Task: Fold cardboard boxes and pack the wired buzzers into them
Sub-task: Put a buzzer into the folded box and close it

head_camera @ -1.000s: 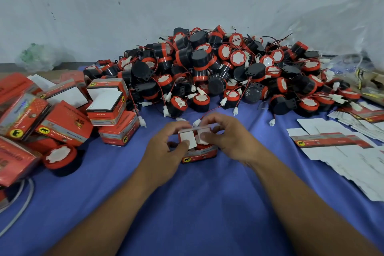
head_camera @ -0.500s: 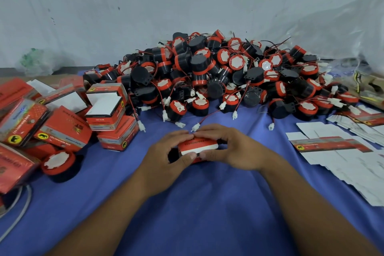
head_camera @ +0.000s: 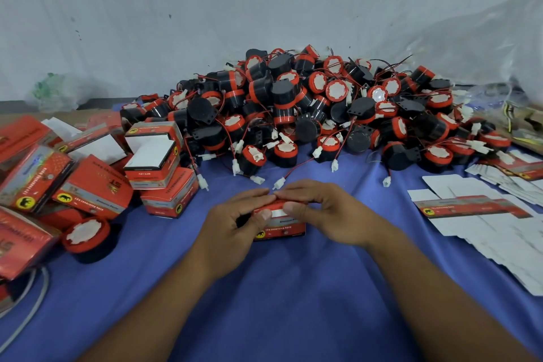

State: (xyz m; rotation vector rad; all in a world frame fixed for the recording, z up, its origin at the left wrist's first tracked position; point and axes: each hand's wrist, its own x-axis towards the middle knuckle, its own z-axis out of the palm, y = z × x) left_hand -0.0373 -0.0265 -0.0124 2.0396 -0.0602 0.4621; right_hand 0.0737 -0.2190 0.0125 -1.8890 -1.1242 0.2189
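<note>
1. Well, the blue-covered table (head_camera: 293, 303) carries a heap of wired buzzers (head_camera: 308, 114) along its far edge.
2. Folded boxes (head_camera: 97, 185) crowd the left edge; flat cartons (head_camera: 484, 223) fan out at the right edge.
3. Near the middle, my left hand (head_camera: 232, 223) and right hand (head_camera: 326, 214) both grip one red box (head_camera: 279, 226), which seems closed on top.
</note>
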